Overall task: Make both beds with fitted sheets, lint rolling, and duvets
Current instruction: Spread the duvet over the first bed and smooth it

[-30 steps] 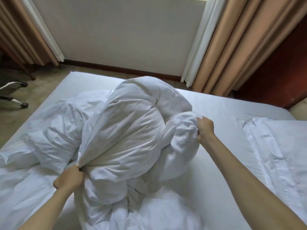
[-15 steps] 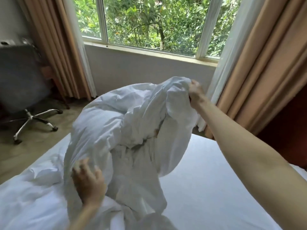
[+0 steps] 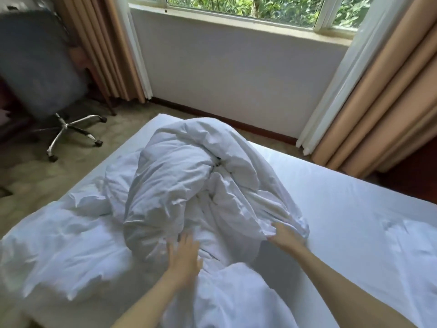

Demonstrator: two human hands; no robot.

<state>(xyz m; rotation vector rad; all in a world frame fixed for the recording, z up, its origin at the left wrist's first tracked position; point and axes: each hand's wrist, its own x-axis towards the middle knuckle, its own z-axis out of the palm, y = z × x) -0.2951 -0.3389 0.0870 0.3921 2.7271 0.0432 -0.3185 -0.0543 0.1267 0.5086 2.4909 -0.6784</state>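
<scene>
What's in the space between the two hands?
Only crumpled white duvet: in the head view its folds fill the stretch from the left hand, spread flat on it, to the right hand, which grips its edge.

Duvet (image 3: 189, 185) heaped on bed (image 3: 343, 209) — chair (image 3: 42, 74) left, window (image 3: 260, 8) behind.

Chair: we see a grey swivel chair (image 3: 42, 67) on the carpet (image 3: 47, 178), far left.
Curtains: we see tan drapes (image 3: 390, 102) flanking the window (image 3: 260, 5).
</scene>
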